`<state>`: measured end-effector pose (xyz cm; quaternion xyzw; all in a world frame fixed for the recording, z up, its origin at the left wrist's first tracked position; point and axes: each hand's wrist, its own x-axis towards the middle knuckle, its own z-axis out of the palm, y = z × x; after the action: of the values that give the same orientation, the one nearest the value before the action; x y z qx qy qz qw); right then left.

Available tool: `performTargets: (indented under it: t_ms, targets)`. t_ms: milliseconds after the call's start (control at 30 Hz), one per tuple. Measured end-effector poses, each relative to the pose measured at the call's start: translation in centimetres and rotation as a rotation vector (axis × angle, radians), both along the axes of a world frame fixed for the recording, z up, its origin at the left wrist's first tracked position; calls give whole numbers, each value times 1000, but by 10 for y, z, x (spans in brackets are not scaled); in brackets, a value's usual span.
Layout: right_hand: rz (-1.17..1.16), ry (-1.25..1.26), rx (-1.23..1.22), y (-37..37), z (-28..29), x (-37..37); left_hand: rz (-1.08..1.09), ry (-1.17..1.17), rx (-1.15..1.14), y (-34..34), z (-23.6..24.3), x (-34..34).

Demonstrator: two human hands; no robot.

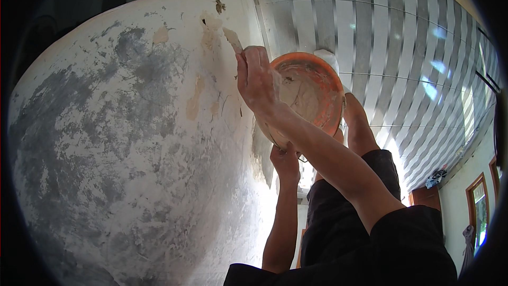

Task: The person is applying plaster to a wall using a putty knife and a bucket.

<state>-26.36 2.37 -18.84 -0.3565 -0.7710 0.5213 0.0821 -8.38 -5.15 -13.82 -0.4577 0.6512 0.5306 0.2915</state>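
My right hand [256, 77] is closed round a putty knife [232, 39], whose blade points up and to the left, close to the wall [185, 180]. Its handle is hidden inside my fingers. Below and to the right, my left hand [286, 160] grips the near rim of an orange bucket [337, 87]. Pale beige paste [307, 95] lies in the bucket and smears its inner side. My right forearm crosses in front of the bucket's lower part. Beige smears [210, 25] and small holes mark the wall near the blade.
Grey and white striped tiles [365, 32] cover the floor on the right. My bare leg [360, 124] is just beside the bucket. Farther off are a wooden-framed window [478, 201], a hanging cloth [468, 246] and a small heap of items [435, 177].
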Motion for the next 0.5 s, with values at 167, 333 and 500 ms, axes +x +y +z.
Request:
performTargets:
  t_ms: [167,333,500]
  targets:
    - [36,-27,-23,-5,-3,-5,16,62,18,-3,1,9]
    - [81,-78,30,-18,-2,-10,-7,83,55,-10,0,20]
    - [85,60,-37,-36,14,-7,-238,219,18,-15,5,25]
